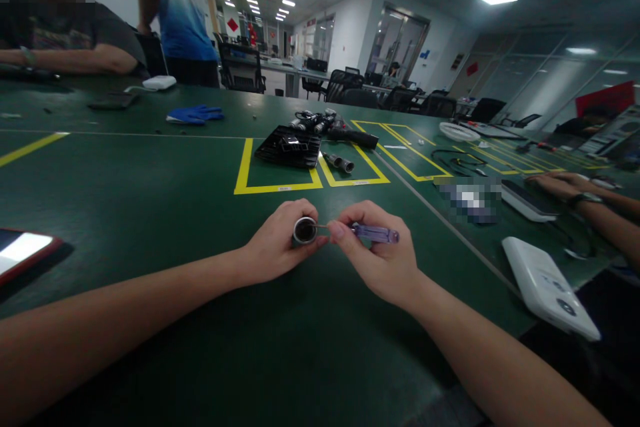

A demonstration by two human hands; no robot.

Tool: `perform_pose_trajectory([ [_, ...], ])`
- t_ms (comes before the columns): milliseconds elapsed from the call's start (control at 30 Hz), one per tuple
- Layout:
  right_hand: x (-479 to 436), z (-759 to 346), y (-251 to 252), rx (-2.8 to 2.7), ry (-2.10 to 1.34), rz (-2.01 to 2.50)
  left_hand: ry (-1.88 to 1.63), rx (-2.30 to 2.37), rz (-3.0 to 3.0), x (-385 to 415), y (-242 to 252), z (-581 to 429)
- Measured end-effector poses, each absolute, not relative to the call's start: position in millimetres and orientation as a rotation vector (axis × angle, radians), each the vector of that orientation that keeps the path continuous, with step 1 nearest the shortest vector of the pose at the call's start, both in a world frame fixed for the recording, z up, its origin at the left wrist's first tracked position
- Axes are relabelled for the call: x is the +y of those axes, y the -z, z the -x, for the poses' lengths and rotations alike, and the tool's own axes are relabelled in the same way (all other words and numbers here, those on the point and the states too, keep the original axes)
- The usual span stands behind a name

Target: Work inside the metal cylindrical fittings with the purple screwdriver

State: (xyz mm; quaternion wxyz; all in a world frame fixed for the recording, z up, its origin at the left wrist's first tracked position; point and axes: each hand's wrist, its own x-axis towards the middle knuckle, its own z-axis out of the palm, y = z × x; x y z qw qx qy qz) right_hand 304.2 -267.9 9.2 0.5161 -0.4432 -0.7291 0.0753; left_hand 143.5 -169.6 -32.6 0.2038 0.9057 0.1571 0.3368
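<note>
Snugly, left fingers (pixel 301 205) clasp a tube (pixel 304 232), right fingers (pixel 367 212) a screwdriver (pixel 377 234)

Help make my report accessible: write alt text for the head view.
The left hand holds a hollow cylinder while the right hand holds a purple-handled screwdriver to its rim, above a green table. Behind, a dark pile lies over yellow outlines.

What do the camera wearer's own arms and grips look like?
The left forearm and right forearm are bare, tapering towards the wrists, with no sleeve in view. The left grip and right grip are ordinary ungloved human hands. No watch, bracelet, cable or marking shows on them.
</note>
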Motion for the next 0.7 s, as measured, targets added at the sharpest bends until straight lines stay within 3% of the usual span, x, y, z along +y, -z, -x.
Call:
perform_pose_trajectory([
  [700, -264.6, -305.2, -5.2, -1.839, -0.114, 1.064, -0.961, 0.672, -2.771, -171.4, 32.6, -145.3],
])
